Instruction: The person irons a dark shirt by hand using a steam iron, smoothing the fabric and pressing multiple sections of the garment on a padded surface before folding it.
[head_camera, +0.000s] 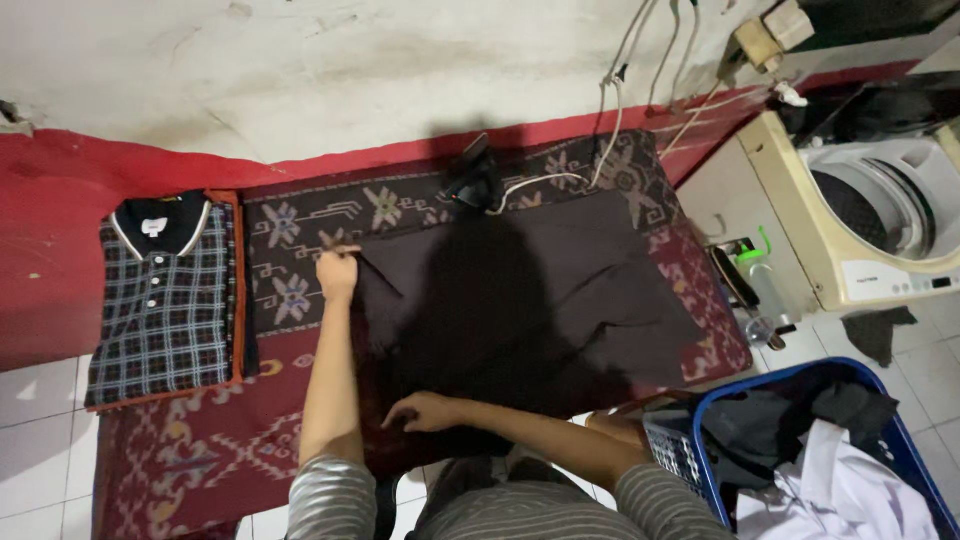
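A dark garment (530, 300) lies spread flat on a red patterned cloth (200, 440) that covers the floor beside a white wall (300, 70). The garment takes up the middle of the cloth, its far edge close to the wall and its near edge at the person's knees.

The left hand (338, 272) is stretched forward to the garment's far left corner. Its fingers (345, 251) are pinched on the fabric edge there, so it is grasping the garment.

The right hand (425, 411) rests on the garment's near edge, palm down, fingers curled loosely against the fabric. It presses the cloth rather than gripping it; the hand is released, not clenched.

An iron (475, 180) stands at the far edge of the garment, near the wall, with a white cord (560, 180) running up from it to the wall.

Left of the garment, well apart from it, sits 1 stack of folded clothes (165, 300), topped by a checked polo shirt with a dark collar.

To the right, a blue laundry basket (900, 430) stands on the tiled floor (40, 440), holding dark and white garments. A spray bottle (762, 285) lies between the cloth and a white washing machine (870, 220) with its lid open.

The person's striped sleeves (330, 500) show at the bottom of the view.
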